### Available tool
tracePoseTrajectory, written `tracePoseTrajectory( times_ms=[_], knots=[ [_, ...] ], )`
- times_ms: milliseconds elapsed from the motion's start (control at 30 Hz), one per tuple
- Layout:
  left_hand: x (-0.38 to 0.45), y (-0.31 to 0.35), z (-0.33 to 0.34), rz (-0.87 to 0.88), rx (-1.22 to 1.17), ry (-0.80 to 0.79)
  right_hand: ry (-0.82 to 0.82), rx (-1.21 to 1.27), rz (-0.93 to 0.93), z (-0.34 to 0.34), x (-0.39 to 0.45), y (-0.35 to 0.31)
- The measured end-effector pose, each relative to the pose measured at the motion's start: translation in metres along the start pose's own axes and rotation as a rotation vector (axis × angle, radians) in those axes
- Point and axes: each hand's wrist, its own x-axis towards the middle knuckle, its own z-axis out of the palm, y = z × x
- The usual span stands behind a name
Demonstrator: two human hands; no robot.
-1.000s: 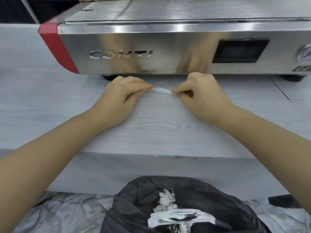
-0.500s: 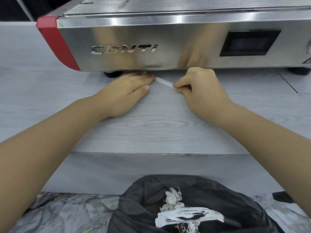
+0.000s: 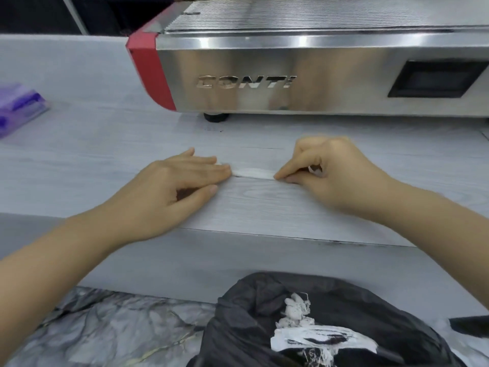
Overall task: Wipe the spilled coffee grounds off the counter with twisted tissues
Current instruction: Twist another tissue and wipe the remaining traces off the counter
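Observation:
A white twisted tissue (image 3: 253, 173) lies stretched flat on the pale wood-grain counter (image 3: 105, 165), in front of the steel espresso machine. My left hand (image 3: 172, 186) rests flat with its fingertips pressing down the tissue's left end. My right hand (image 3: 328, 173) pinches the right end between thumb and forefinger, and a bit of tissue shows inside its curled fingers. A few dark specks (image 3: 220, 130) sit on the counter near the machine's foot.
The steel espresso machine (image 3: 317, 75) with a red side panel stands at the back. A purple pack (image 3: 18, 107) lies at the far left. Below the counter edge, a black bin bag (image 3: 304, 327) holds used white tissues. The floor is marbled grey.
Both hands have pulled the tissue back from the machine's base toward the counter's front edge. My left hand went from pinching to pressing flat. The view has shifted left.

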Motion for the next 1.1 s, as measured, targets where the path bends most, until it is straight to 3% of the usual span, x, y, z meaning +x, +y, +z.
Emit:
tracePoseTrajectory(
  times_ms=[200,400,533,667,800,967,1100],
  knots=[
    [-0.029,0.003,0.003,-0.014,-0.092,0.17,-0.044,0.085,-0.036,0.004,-0.001,-0.011],
    [0.008,-0.015,-0.003,-0.304,-0.303,0.431,0.217,0.04,0.036,0.021,0.027,-0.01],
    [0.044,-0.042,-0.007,-0.296,-0.246,0.509,0.336,-0.016,0.106,0.03,0.047,-0.005],
    [0.06,-0.058,-0.005,-0.183,-0.124,0.43,0.24,-0.111,0.022,0.036,0.053,0.002],
    [0.061,-0.07,-0.005,-0.013,0.138,0.209,0.149,-0.267,-0.014,0.036,0.055,0.011],
    [0.066,-0.071,-0.006,0.011,0.166,0.042,0.125,-0.331,0.033,0.035,0.057,0.013],
    [0.059,-0.074,-0.01,-0.001,0.181,0.035,0.122,-0.298,0.026,0.035,0.058,0.009]
  ],
)
